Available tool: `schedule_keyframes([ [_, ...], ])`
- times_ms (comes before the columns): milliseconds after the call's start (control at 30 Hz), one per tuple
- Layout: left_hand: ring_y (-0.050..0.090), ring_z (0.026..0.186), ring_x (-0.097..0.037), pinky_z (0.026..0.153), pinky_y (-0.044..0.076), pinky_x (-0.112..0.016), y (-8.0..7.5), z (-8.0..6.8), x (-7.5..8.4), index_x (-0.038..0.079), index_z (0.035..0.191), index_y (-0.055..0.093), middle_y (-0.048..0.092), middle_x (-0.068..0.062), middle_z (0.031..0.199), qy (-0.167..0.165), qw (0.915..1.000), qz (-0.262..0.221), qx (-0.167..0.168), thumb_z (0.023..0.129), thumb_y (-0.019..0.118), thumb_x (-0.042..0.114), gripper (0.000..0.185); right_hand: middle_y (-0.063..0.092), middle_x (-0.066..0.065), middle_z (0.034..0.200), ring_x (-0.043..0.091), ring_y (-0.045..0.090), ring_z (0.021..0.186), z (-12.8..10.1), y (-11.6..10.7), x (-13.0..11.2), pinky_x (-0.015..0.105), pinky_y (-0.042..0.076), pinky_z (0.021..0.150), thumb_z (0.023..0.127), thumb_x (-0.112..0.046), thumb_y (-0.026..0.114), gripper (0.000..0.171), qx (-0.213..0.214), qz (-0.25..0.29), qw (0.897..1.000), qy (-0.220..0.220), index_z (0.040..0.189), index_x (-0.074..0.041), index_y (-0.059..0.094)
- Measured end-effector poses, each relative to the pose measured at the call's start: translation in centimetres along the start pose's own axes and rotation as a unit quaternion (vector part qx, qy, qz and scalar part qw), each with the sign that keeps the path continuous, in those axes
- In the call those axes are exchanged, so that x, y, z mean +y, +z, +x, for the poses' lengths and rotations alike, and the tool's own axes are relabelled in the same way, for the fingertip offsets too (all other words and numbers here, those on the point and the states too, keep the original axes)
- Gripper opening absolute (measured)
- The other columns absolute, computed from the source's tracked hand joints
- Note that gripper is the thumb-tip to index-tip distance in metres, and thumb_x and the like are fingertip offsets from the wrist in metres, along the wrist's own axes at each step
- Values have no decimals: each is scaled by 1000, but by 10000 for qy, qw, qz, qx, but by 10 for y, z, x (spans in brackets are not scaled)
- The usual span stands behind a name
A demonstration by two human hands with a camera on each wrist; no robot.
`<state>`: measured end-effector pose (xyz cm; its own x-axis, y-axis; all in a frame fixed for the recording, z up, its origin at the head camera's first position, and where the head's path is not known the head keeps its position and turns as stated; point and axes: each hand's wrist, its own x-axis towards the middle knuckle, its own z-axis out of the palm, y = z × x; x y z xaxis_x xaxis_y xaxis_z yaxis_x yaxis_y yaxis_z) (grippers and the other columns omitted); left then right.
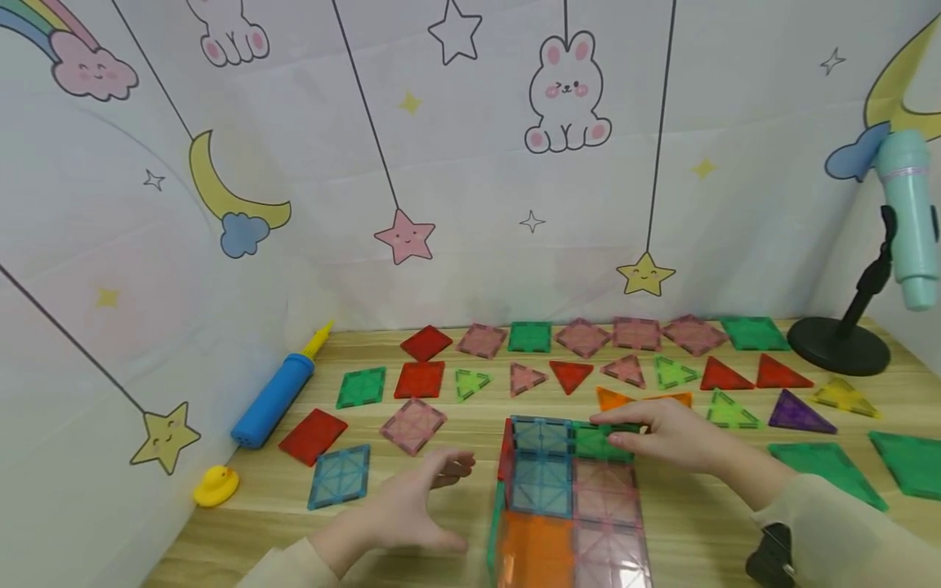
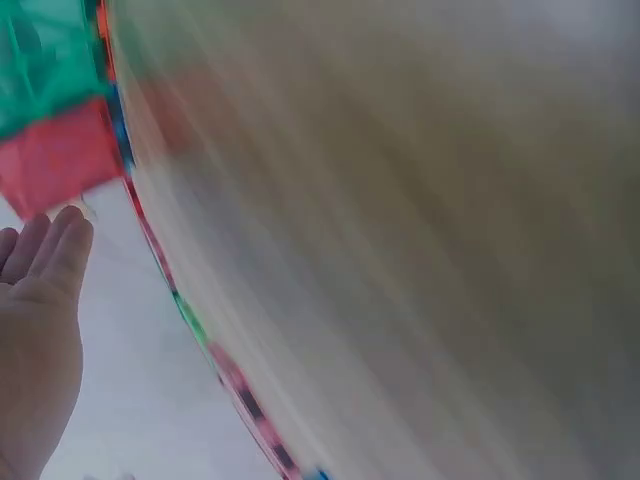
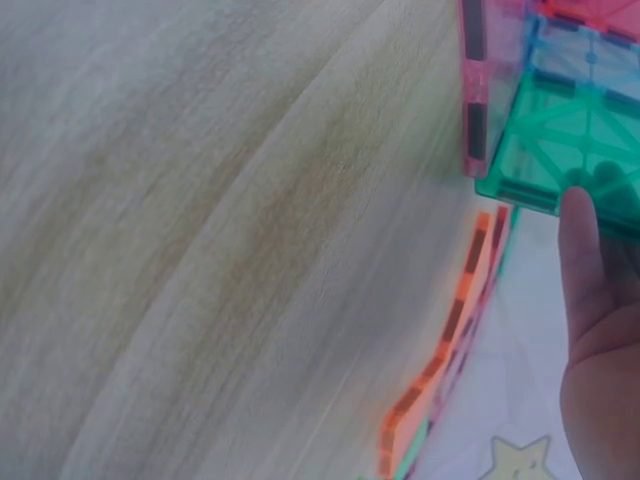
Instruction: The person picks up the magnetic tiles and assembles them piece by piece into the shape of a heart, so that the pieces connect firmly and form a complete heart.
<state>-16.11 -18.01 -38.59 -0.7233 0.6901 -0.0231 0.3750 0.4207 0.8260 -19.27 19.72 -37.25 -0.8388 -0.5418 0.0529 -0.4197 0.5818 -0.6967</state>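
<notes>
Green magnetic square tile (image 1: 597, 442) sitting on far top edge of tile box (image 1: 569, 506) at table centre. Right hand (image 1: 665, 437) pinching tile, fingers curled over it, seating it beside blue tile (image 1: 542, 434). Left hand (image 1: 412, 510) hovering just left of box, fingers spread, holding nothing. Best lowering tile flat, edges aligning, left hand steadying wall. Loose tiles (image 1: 588, 359) lying along wooden table (image 1: 243, 523) behind; blue pump (image 1: 275, 398) far left.

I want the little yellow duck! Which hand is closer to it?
Left. The left hand hovers open over the table, a short way right of the yellow duck. The right hand is far across, resting on the green tile of the magnetic tile box.
</notes>
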Motion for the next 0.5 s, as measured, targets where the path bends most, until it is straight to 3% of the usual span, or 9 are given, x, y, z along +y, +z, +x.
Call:
schedule_keyframes([
  [167, 43, 124, -31, 99, 36, -48, -24, -2, -22, 1, 139, 33, 41, -15, 139, -503, 9906, 1099, 639, 75, 80, 28, 84, 63, 6, 115, 5, 38, 51, -1, -1, 0, 26, 38, 49, 91, -35, 61, 40, 0, 28, 10000, 4, 125, -14, 63],
  [267, 41, 125, -31, 100, 34, -51, -34, 1, -34, 3, 141, 33, 40, -14, 140, -660, 9821, 1583, 775, 77, 78, 31, 83, 63, 7, 115, 6, 40, 51, -1, -1, 0, 26, 38, 49, 91, -34, 61, 39, 14, 60, 10000, 15, 124, -14, 63],
  [433, 52, 106, -25, 91, 43, -46, -43, 5, -42, 8, 137, 42, 53, -9, 120, -606, 9843, 1574, 526, 79, 77, 25, 70, 63, 2, 109, 6, 35, 48, 0, -1, 1, 25, 36, 47, 91, -34, 61, 39, -29, 126, 9999, 8, 125, -16, 62],
  [500, 52, 101, -23, 86, 45, -44, -42, 7, -41, 9, 133, 45, 53, -7, 114, -647, 9829, 1619, 592, 79, 77, 25, 65, 63, 2, 110, 6, 35, 47, 0, -1, 1, 25, 36, 47, 91, -34, 61, 40, -46, 191, 9998, 25, 126, -16, 62],
])
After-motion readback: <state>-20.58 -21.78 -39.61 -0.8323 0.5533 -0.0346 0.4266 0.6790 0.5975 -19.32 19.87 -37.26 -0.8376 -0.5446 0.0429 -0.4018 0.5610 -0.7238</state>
